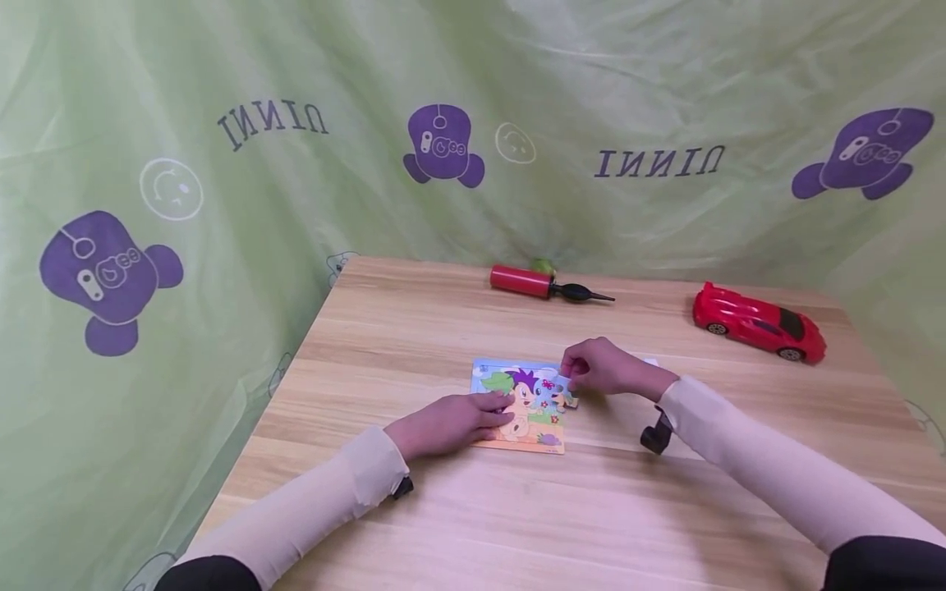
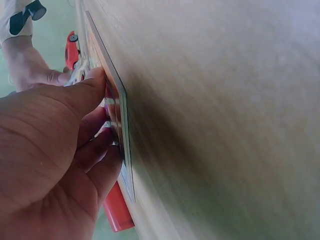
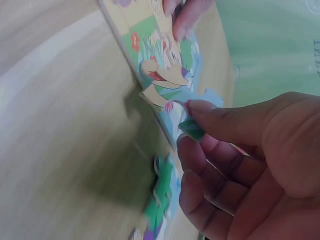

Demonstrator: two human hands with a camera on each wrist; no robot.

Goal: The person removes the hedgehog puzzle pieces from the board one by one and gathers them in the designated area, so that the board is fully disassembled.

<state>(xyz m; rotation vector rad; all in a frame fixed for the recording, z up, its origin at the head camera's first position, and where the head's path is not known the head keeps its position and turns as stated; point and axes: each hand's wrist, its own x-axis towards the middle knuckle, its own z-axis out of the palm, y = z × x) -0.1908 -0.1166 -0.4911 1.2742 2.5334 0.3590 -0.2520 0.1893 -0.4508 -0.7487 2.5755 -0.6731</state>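
A jigsaw puzzle [image 1: 526,427] with a cartoon animal picture lies flat on the wooden table, in a thin-edged board. My left hand [image 1: 452,423] rests on its left part; in the left wrist view the thumb and fingertips press on the puzzle face near its edge. At the upper right corner my right hand [image 1: 602,367] pinches a puzzle piece [image 3: 165,100] between thumb and forefinger. This piece is tilted above the board in the right wrist view. Whether it touches the board, I cannot tell.
More loose puzzle pieces [image 3: 161,192] lie on the table beside the right hand. Toward the back are a red hand pump [image 1: 521,281] with a black nozzle and a red toy car [image 1: 757,322]. A green printed curtain [image 1: 473,222] hangs behind the table.
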